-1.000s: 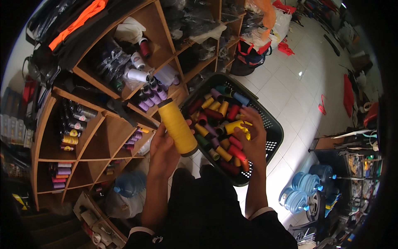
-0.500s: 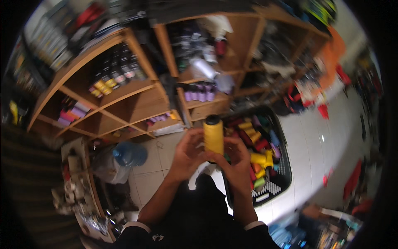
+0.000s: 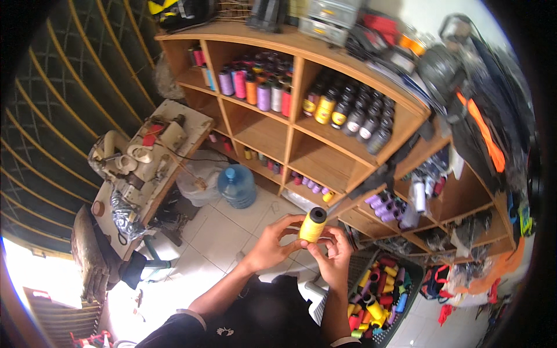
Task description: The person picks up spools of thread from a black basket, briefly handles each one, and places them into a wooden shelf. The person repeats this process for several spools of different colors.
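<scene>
A spool of yellow thread (image 3: pixel 312 227) with a black open top end is held up in front of my chest, slightly tilted. My left hand (image 3: pixel 271 242) grips its left side, thumb low on the thread. On the other side, my right hand (image 3: pixel 333 253) has its thumb against the lower part of the spool and its fingers curled behind. Below and right of my hands, a dark crate (image 3: pixel 380 337) is full of thread spools in yellow, red, purple and other colours.
Wooden shelves (image 3: pixel 255 130) ahead hold rows of coloured thread spools. To the right, another shelf unit (image 3: pixel 484 211) carries purple spools and plastic bags. A blue water jug (image 3: pixel 237 187) stands on the tiled floor. At left, a sewing machine (image 3: pixel 130 159) sits on a table (image 3: pixel 200 123).
My view has swung left, bringing the left shelves and sewing machine further into sight. The yellow spool stays in both hands, now tilted, its top end turned more toward me.
</scene>
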Demonstrator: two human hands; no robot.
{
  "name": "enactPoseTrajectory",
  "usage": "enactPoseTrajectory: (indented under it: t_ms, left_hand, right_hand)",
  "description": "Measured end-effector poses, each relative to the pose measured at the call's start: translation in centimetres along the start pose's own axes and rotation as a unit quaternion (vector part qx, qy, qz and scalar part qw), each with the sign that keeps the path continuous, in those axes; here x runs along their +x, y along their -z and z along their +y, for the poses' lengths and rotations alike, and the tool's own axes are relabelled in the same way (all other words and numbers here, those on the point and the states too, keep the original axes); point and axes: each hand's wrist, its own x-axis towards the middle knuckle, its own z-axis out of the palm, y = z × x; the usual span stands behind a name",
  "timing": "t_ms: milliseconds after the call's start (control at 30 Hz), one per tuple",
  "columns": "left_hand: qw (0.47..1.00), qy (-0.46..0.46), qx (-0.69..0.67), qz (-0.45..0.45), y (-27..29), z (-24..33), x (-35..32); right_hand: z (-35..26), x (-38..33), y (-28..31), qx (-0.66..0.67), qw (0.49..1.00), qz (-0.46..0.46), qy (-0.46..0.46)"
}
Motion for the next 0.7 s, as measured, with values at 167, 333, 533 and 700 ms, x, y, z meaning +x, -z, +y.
enactPoseTrajectory:
  t_ms: [167, 333, 533, 700]
  left_hand:
    - [0.994, 0.023, 0.004, 0.104, 10.3, 1.6, -3.3]
    - [0.986, 0.008, 0.011, 0.166, 19.6, 2.2, -5.4]
    - [0.971, 0.006, 0.028, 0.238, 27.2, 2.9, -5.2]
    - [0.967, 0.001, 0.051, 0.251, 32.4, 2.3, -2.0]
  right_hand:
    - [1.9, 3.5, -10.6, -0.009, 0.996, -0.091, 0.008]
    - [2.9, 6.9, -20.1, -0.018, 0.987, -0.16, 0.006]
    - [4.7, 11.3, -27.7, -0.019, 0.976, -0.216, 0.021]
    - [6.3, 16.1, -31.5, -0.029, 0.974, -0.222, 0.023]
